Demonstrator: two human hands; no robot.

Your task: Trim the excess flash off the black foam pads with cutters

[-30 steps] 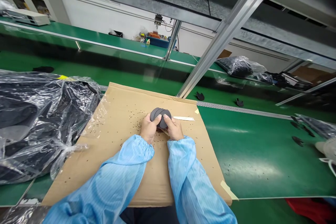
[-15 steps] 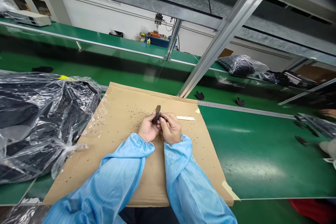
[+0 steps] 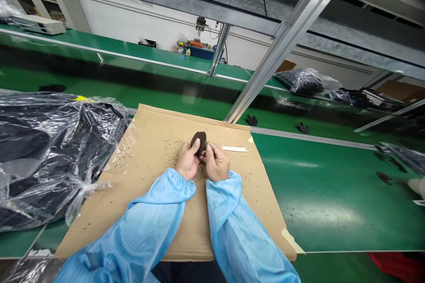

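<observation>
A dark brown-black, flat rounded piece [image 3: 199, 142] is held up over the brown paper sheet [image 3: 186, 230], its broad face turned toward me. My left hand [image 3: 188, 159] grips it from the left, with the thumb across its face. At its lower right edge, my right hand [image 3: 216, 161] is closed in a pinch; the fingertips touch the edge, and whatever small bit may be between them is hidden. Small black specks [image 3: 171, 154] lie scattered over the sheet around both hands. Just beyond the right hand is a white flat strip [image 3: 235, 149], like a ruler.
Clear plastic bags with dark contents [image 3: 56, 154] cover the left side. A slanted metal post [image 3: 265, 68] rises behind the sheet. Dark curved pieces [image 3: 251, 120] lie on the green conveyor surface [image 3: 318, 177] and beyond. Part of another person's hand or sleeve [image 3: 416, 188] shows at the right edge.
The dark piece has turned from nearly edge-on to show its broad face. My left thumb now lies across it; my right hand stays at its right edge.
</observation>
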